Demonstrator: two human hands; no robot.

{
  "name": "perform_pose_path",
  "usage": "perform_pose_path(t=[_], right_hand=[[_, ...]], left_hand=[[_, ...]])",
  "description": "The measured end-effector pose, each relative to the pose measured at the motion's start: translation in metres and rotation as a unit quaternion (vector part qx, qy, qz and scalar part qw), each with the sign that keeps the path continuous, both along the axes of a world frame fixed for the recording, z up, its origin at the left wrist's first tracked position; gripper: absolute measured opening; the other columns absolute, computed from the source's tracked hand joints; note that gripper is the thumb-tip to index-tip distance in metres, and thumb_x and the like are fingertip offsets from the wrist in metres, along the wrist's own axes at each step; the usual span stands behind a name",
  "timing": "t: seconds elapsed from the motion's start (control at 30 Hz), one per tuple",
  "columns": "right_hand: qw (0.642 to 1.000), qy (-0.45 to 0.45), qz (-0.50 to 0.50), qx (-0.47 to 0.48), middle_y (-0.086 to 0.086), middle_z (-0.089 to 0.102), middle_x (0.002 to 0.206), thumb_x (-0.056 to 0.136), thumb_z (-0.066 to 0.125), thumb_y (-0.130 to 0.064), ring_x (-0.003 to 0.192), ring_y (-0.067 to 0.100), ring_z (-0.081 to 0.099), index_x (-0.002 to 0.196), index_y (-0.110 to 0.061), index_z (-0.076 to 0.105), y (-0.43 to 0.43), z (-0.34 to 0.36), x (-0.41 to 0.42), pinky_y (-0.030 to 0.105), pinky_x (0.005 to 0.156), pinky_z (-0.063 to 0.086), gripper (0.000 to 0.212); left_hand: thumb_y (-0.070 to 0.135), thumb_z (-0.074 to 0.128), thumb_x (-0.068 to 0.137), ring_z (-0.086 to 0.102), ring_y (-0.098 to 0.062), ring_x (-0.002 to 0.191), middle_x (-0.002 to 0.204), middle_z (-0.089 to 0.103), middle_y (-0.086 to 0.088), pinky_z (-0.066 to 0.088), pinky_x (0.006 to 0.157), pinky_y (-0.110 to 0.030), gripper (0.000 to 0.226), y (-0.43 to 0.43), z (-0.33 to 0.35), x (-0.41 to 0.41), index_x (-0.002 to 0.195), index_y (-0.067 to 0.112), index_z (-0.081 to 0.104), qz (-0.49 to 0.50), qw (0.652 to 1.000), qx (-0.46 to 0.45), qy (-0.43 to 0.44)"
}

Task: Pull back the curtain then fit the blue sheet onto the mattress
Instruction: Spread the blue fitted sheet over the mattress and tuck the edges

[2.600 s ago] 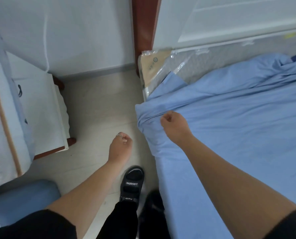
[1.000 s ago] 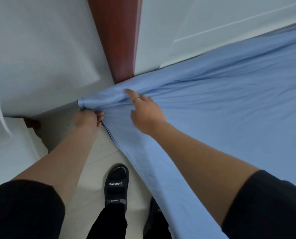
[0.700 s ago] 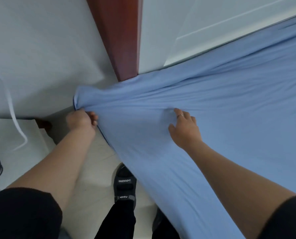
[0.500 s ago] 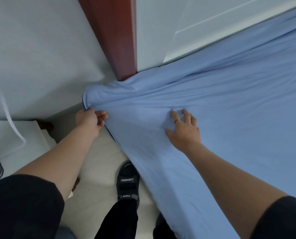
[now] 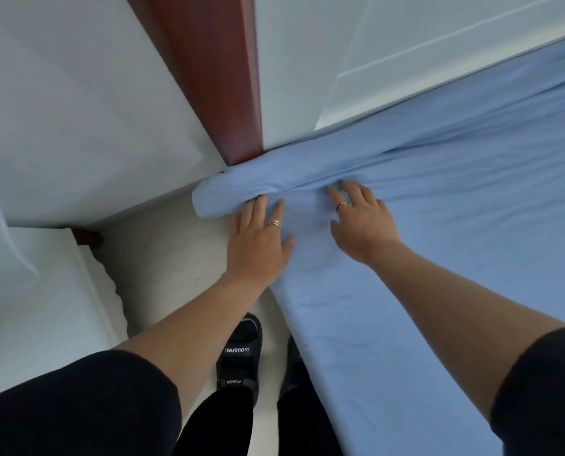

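Blue sheet (image 5: 439, 258) spread over the bed, bunched into a rolled fold at the near corner below the red-brown post (image 5: 221, 77). Left hand (image 5: 258, 245) flat, fingers straight, tips pressing the fold at the corner's edge. Right hand (image 5: 360, 222) just beside it, fingers spread and relaxed, resting on the sheet; ring visible on each hand. Black sandal (image 5: 240, 353) on the pale floor (image 5: 162, 258).

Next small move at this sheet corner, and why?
Probably the left hand tucks the bunched corner of the blue sheet down: it juts out as a roll beside the post, while the right hand lies flat on the sheet.
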State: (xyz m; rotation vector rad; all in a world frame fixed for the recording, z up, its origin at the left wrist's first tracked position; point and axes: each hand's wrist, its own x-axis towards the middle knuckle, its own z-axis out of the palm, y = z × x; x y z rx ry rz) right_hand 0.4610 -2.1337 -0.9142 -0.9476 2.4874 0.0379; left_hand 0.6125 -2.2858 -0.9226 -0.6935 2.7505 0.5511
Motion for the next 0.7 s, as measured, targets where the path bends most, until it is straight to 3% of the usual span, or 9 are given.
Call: perform_pose_path(t=[0.1,0.17,0.37,0.47,0.53,0.6,0.7], right_hand=[[1.000,0.007,0.021,0.022,0.003,0.021,0.158,0.091,0.051,-0.037,0.149,0.028,0.014,0.154,-0.029,0.021,-0.013,-0.004,-0.029,0.045,0.114,0.028,0.071],[0.998,0.043,0.037,0.027,0.010,0.021,0.155,0.088,0.054,-0.045,0.147,0.035,0.014,0.152,-0.029,0.021,-0.020,-0.007,-0.046,0.049,0.115,0.025,0.074],[0.992,0.038,0.122,-0.007,0.010,0.037,0.144,0.086,0.060,-0.051,0.134,0.035,0.034,0.146,-0.027,0.036,-0.019,-0.007,-0.069,0.050,0.107,0.036,0.069],[0.972,0.104,0.204,-0.046,0.013,0.045,0.136,0.085,0.060,-0.047,0.127,0.038,0.041,0.142,-0.019,0.046,-0.007,-0.009,-0.064,0.050,0.105,0.037,0.064],[0.972,0.102,0.205,-0.049,0.010,0.047,0.137,0.089,0.061,-0.040,0.126,0.037,0.044,0.142,-0.017,0.048,-0.001,-0.011,-0.065,0.049,0.105,0.038,0.059],[0.976,0.089,0.192,-0.047,0.009,0.049,0.137,0.091,0.060,-0.030,0.126,0.036,0.044,0.140,-0.015,0.049,-0.001,-0.015,-0.066,0.047,0.102,0.039,0.052],[0.970,0.114,0.209,-0.048,0.013,0.055,0.126,0.088,0.053,-0.009,0.118,0.039,0.048,0.122,-0.008,0.062,-0.008,-0.020,-0.065,0.049,0.101,0.038,0.035]], left_hand=[[0.056,0.046,0.093,0.010,-0.031,0.151,0.165,0.011,-0.007,0.009,0.123,-0.053,0.082,-0.006,-0.005,-0.008,0.159,0.017,0.014,0.025,0.999,-0.036,-0.015],[0.059,0.046,0.090,0.011,-0.035,0.151,0.164,0.012,-0.011,0.007,0.121,-0.055,0.084,-0.010,-0.006,-0.015,0.158,0.021,0.016,0.024,0.997,-0.072,-0.020],[0.050,0.067,0.084,0.043,-0.035,0.126,0.142,0.045,-0.009,0.036,0.108,-0.046,0.055,-0.008,-0.007,-0.014,0.133,0.025,0.062,-0.039,0.987,-0.149,0.043],[0.027,0.071,0.089,0.052,-0.034,0.113,0.125,0.057,-0.008,0.045,0.097,-0.043,0.026,-0.005,-0.014,-0.008,0.114,0.021,0.074,-0.030,0.985,-0.123,0.121],[0.021,0.066,0.094,0.052,-0.032,0.113,0.123,0.059,-0.007,0.044,0.096,-0.042,0.017,-0.001,-0.018,-0.008,0.106,0.019,0.077,-0.011,0.983,-0.103,0.151],[0.023,0.064,0.093,0.048,-0.031,0.122,0.130,0.056,-0.007,0.040,0.104,-0.041,0.021,0.001,-0.022,-0.012,0.112,0.015,0.071,0.017,0.983,-0.111,0.144],[0.029,0.065,0.091,0.044,-0.028,0.133,0.138,0.055,-0.005,0.034,0.111,-0.042,0.040,0.001,-0.020,-0.015,0.127,0.012,0.061,0.039,0.988,-0.103,0.111]])
